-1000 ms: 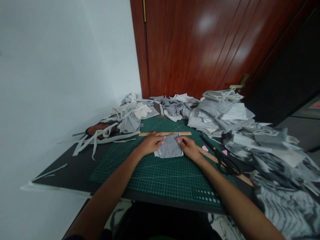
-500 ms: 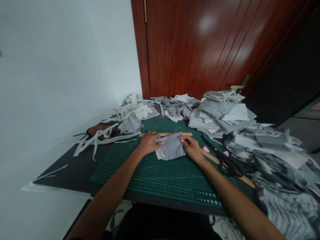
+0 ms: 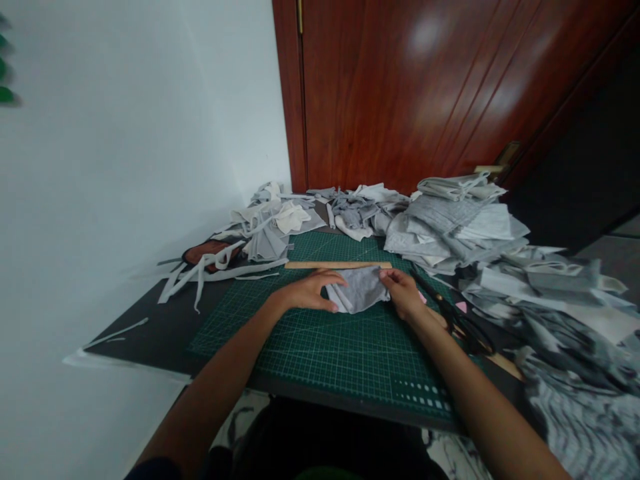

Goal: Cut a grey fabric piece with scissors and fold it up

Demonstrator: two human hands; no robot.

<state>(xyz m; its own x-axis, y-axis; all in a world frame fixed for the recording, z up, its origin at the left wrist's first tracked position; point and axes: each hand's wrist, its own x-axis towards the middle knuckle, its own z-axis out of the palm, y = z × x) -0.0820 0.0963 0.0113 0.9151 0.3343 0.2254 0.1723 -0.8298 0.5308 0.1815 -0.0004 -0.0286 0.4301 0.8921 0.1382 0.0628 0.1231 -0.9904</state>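
Note:
A small piece of grey fabric (image 3: 361, 288) lies over the green cutting mat (image 3: 330, 353), its right part slightly raised and wrinkled. My right hand (image 3: 404, 292) pinches its upper right edge between thumb and fingers. At the left edge, my left hand (image 3: 309, 292) has its thumb and fingers spread apart, with the fingertips reaching onto the fabric. Just beyond the fabric a wooden ruler (image 3: 305, 265) lies across the mat. Black scissors (image 3: 463, 323) rest beside my right forearm, over another wooden strip (image 3: 504, 365).
Folded grey and white fabric (image 3: 450, 223) is stacked at the back right, with loose cloth (image 3: 555, 320) nearer me. Scraps (image 3: 357, 210) line the back by the door. White strips (image 3: 220, 275) and a brown-and-black item (image 3: 197, 252) lie left. A pink piece (image 3: 461, 307) sits near the scissors.
My left hand has opened, its thumb moving apart from the fingers toward the fabric's near edge. My right hand still pinches the right edge, and the fabric looks shorter front to back. The view has shifted slightly.

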